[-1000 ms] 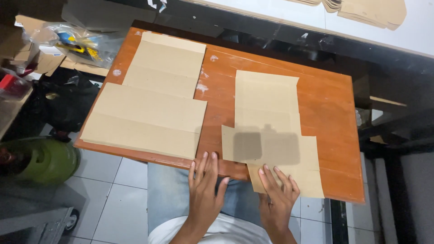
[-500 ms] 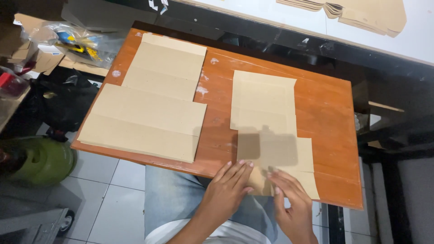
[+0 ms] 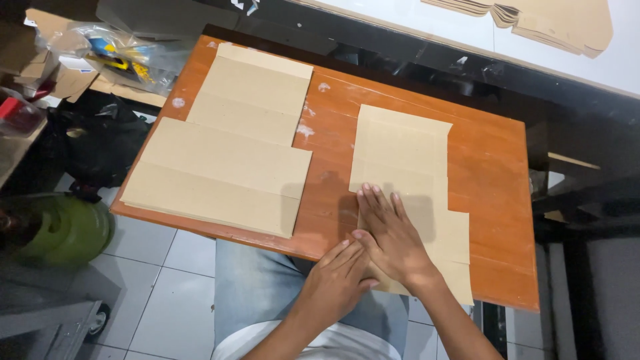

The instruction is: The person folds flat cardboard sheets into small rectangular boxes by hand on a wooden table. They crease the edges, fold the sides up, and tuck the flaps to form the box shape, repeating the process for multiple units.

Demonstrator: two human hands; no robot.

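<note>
The right hand (image 3: 393, 240) lies flat, pressing the cardboard sheet (image 3: 403, 160), gripping nothing. The left hand (image 3: 337, 280), at seven o'clock, touches its near edge, fingers open.

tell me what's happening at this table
A seated person is pressing a flat brown cardboard sheet against a small orange-brown wooden table. The right hand lies flat on the sheet's near part, fingers spread. The left hand sits beside it at the table's near edge, against the right hand. A stack of similar flat cardboard sheets lies on the table's left side, untouched.
</note>
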